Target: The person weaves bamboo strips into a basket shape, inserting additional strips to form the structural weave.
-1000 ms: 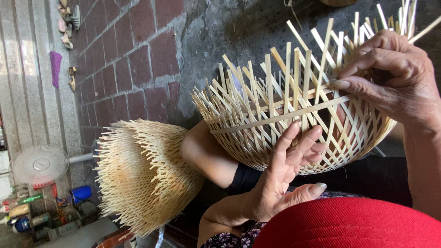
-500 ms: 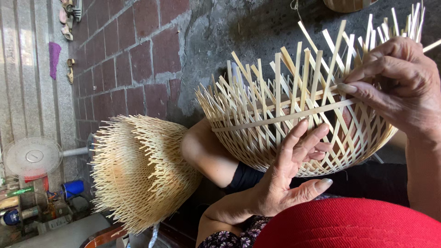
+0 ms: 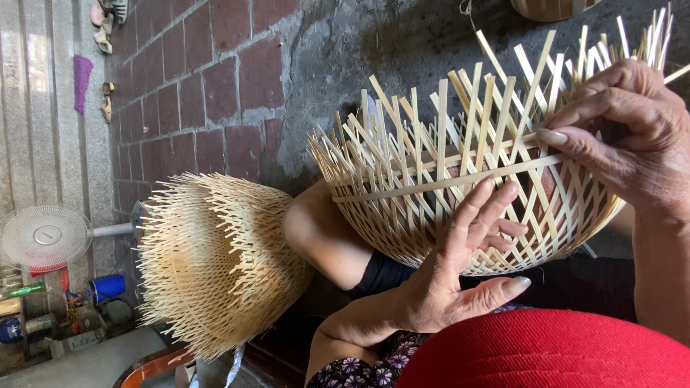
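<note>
Basket (image 3: 467,187) weaving in full flow: the half-made bamboo basket sits on the person's lap, propped against a bare knee (image 3: 323,230), its rounded bottom already woven tight in an open lattice. The rim is another story, with loose strip ends bristling upward all around, uncut and untucked. One long horizontal strip (image 3: 431,183) runs across the side wall, threaded through part of the uprights. The right hand (image 3: 625,136) has its fingers pinched closed on that strip near the uprights, while the left hand (image 3: 460,266) spreads open, fingers (image 3: 478,208) pressing flat against the weave to steady it. So, as I judge it, base done, walls partway up, band and rim left to finish. Off to the side, a stack of similar baskets (image 3: 215,266) rests on the floor by the brick wall (image 3: 187,93), their own ends bristling too.
</note>
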